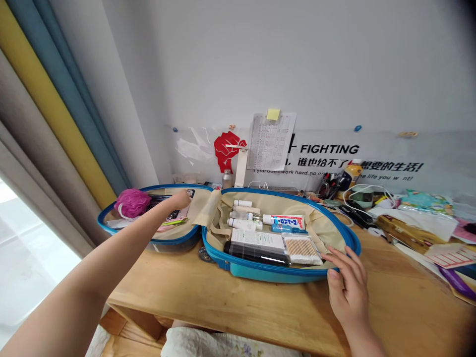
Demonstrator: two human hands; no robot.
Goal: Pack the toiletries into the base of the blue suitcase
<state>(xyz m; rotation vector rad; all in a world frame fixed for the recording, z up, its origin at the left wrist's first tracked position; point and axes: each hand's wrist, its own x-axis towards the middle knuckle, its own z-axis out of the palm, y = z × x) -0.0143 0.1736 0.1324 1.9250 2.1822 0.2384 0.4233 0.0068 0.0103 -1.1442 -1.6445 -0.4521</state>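
Note:
A blue hard-shell suitcase (238,270) lies open on the wooden desk, with a beige fabric lining in both halves. My left hand (180,200) reaches into the far left half, over a dark flat item and pink papers (173,220); its fingers are bunched, and I cannot tell whether they grip anything. A pink bath puff (133,203) lies beside it. My right hand (347,282) rests with spread fingers on the suitcase's near right rim (330,265). The right half holds white tubes, a blue-and-white box (287,223), a black bottle (256,253) and a packet of cotton swabs (302,250).
The light wood desk (208,297) runs under the suitcase. To the right lie cables, a green cup, bottles, papers and packets. A metal bottle (226,179) stands by the wall behind the suitcase. Curtains hang at the left. A printed poster sheet covers the wall.

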